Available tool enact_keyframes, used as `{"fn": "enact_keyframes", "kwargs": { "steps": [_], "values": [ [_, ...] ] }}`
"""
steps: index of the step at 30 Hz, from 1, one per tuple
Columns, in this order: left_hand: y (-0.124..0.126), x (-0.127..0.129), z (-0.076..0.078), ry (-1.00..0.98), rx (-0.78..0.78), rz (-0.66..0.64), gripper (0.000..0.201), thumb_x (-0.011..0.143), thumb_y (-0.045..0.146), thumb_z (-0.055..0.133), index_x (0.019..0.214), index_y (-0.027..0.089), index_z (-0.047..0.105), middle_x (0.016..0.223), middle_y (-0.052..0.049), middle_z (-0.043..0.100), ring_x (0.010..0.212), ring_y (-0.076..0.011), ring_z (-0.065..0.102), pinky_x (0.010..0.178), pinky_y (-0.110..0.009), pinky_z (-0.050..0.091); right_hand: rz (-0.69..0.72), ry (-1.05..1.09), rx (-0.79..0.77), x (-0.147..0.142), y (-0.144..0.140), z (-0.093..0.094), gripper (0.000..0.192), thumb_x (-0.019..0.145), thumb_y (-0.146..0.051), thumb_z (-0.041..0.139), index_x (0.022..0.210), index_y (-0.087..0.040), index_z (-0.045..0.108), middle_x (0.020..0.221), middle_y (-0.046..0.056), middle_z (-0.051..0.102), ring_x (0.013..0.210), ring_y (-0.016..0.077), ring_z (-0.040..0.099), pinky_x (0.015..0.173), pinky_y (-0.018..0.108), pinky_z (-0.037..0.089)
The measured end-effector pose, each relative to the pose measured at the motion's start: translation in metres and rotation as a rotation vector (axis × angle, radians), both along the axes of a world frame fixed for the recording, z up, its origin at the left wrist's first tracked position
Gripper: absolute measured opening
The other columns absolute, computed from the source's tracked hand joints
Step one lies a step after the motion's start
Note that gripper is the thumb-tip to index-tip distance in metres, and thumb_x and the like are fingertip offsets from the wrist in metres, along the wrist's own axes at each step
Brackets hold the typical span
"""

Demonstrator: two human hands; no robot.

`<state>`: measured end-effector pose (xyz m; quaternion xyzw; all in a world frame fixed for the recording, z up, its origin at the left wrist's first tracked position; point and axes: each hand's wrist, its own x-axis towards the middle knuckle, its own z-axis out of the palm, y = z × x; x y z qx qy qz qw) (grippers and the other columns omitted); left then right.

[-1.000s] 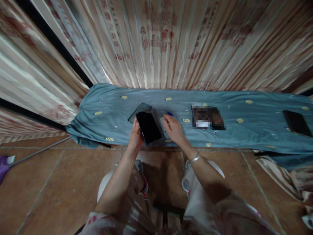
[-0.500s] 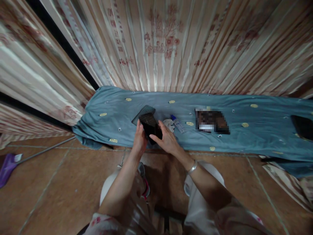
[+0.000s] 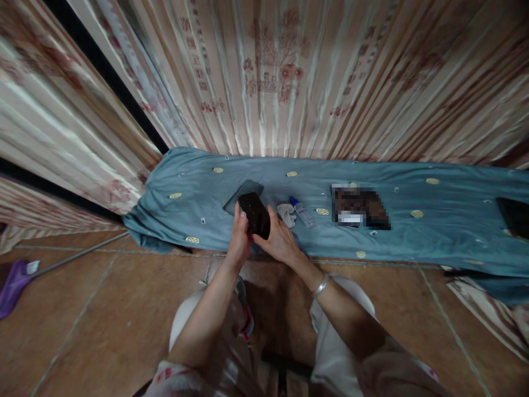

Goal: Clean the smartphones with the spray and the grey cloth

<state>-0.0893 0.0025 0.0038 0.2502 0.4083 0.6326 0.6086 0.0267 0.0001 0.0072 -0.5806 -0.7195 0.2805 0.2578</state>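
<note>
A black smartphone (image 3: 255, 214) is held between my two hands above the near edge of the cloth-covered surface, its dark glossy face toward me. My left hand (image 3: 239, 234) grips the phone's left edge. Along its right edge and lower corner, my right hand (image 3: 281, 238) holds it too, thumb at the bottom. Partly hidden behind the phone lies a flat grey-green case-like piece (image 3: 243, 193). Just right of my right hand are a crumpled whitish cloth (image 3: 286, 215) and a small clear bottle with a blue cap (image 3: 303, 214).
A blue cloth with yellow prints (image 3: 198, 193) covers the long surface. Farther right lie a pixelated dark item (image 3: 355, 207) and a black flat object (image 3: 514, 216). Curtains (image 3: 273, 82) hang behind. A purple broom or dustpan head (image 3: 14, 284) rests on the tiled floor at left.
My right hand has moved from across the phone's face to its right edge and lower corner. The phone has turned slightly, showing more of its dark face.
</note>
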Motion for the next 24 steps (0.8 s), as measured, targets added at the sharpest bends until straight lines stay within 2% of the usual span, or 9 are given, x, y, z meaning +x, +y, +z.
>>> {"fn": "enact_keyframes", "kwargs": {
  "steps": [7,11,13,15,17,19,22,24],
  "values": [
    [0.001,0.000,0.002,0.009,-0.031,-0.040,0.077,0.090,0.045,0.058,0.155,0.028,0.021,0.140,-0.008,0.059,0.122,-0.0219,0.060,0.107,-0.037,0.043,-0.050,0.143,-0.076,0.009,0.002,0.000,0.095,0.074,-0.044,0.072,0.151,-0.012,0.026,0.132,0.019,0.060,0.119,0.0320,0.061,0.102,0.047,0.047],
    [0.001,-0.004,-0.001,0.092,-0.081,-0.072,0.074,0.092,0.050,0.052,0.155,0.026,0.021,0.112,-0.009,0.072,0.101,-0.0217,0.069,0.094,-0.038,0.051,-0.079,0.271,-0.161,0.016,0.006,-0.008,0.095,0.072,-0.048,0.074,0.150,-0.015,0.031,0.127,0.015,0.064,0.116,0.0289,0.064,0.103,0.046,0.047],
    [0.003,-0.008,-0.003,0.142,-0.135,-0.065,0.074,0.091,0.054,0.051,0.153,0.022,0.026,0.096,-0.008,0.073,0.091,-0.0220,0.071,0.088,-0.038,0.053,-0.079,0.366,-0.212,0.018,0.009,-0.016,0.095,0.071,-0.050,0.075,0.149,-0.017,0.032,0.124,0.013,0.066,0.114,0.0272,0.065,0.102,0.046,0.047],
    [0.008,-0.015,-0.007,0.193,-0.137,-0.014,0.074,0.088,0.057,0.054,0.147,0.017,0.037,0.091,-0.009,0.072,0.087,-0.0223,0.070,0.085,-0.038,0.054,-0.070,0.467,-0.256,0.019,0.012,-0.024,0.094,0.071,-0.051,0.075,0.148,-0.019,0.033,0.120,0.011,0.067,0.112,0.0252,0.066,0.101,0.044,0.048],
    [0.015,-0.024,-0.011,0.303,-0.069,0.064,0.066,0.085,0.055,0.058,0.137,0.016,0.049,0.100,-0.012,0.071,0.093,-0.0237,0.068,0.088,-0.040,0.052,-0.083,0.537,-0.290,0.020,0.014,-0.030,0.094,0.069,-0.052,0.077,0.147,-0.019,0.036,0.119,0.011,0.068,0.111,0.0245,0.066,0.100,0.043,0.049],
    [0.026,-0.035,-0.017,0.486,0.011,0.180,0.056,0.081,0.047,0.065,0.129,0.018,0.057,0.111,-0.012,0.069,0.110,-0.0263,0.063,0.100,-0.042,0.045,-0.104,0.573,-0.306,0.021,0.015,-0.033,0.093,0.067,-0.052,0.078,0.145,-0.020,0.039,0.119,0.011,0.067,0.112,0.0248,0.066,0.100,0.043,0.049],
    [0.043,-0.052,-0.027,0.802,0.097,0.309,0.053,0.076,0.033,0.070,0.126,0.019,0.060,0.136,-0.013,0.057,0.138,-0.0292,0.040,0.119,-0.044,0.022,-0.106,0.611,-0.303,0.023,0.013,-0.030,0.091,0.066,-0.051,0.079,0.144,-0.021,0.041,0.117,0.010,0.069,0.106,0.0244,0.069,0.097,0.043,0.052],
    [0.052,-0.060,-0.034,0.908,0.100,0.312,0.055,0.075,0.025,0.068,0.129,0.018,0.058,0.145,-0.014,0.049,0.143,-0.0291,0.033,0.122,-0.044,0.016,-0.086,0.632,-0.295,0.025,0.011,-0.026,0.090,0.067,-0.050,0.079,0.144,-0.022,0.041,0.114,0.009,0.070,0.103,0.0238,0.070,0.094,0.042,0.053]
  ]
}}
